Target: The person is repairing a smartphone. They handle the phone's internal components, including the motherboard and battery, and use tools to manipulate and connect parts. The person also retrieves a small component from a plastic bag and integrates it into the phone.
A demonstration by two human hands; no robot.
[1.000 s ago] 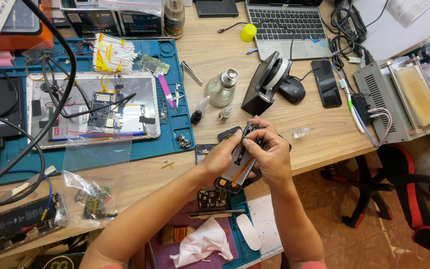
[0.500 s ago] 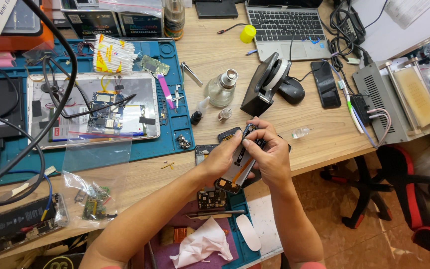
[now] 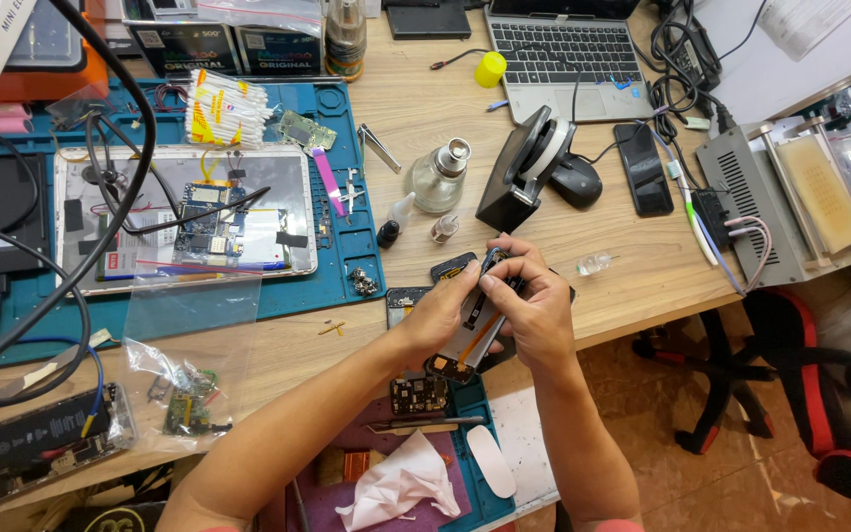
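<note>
Over the wooden desk point(image 3: 642, 286), near its front edge, both hands hold an opened phone point(image 3: 472, 335). The left hand point(image 3: 437, 317) cups it from beneath, fingers curled around it; the right hand point(image 3: 534, 313) clasps its upper end, fingertips point(image 3: 490, 283) pressing the top.

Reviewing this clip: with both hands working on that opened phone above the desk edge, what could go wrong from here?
The opened phone is held in the air by the left hand and right hand right over the wooden desk's edge; a slip might drop it to the floor. The loose screws and small dropper bottles close by could be knocked or scattered by an elbow.
</note>
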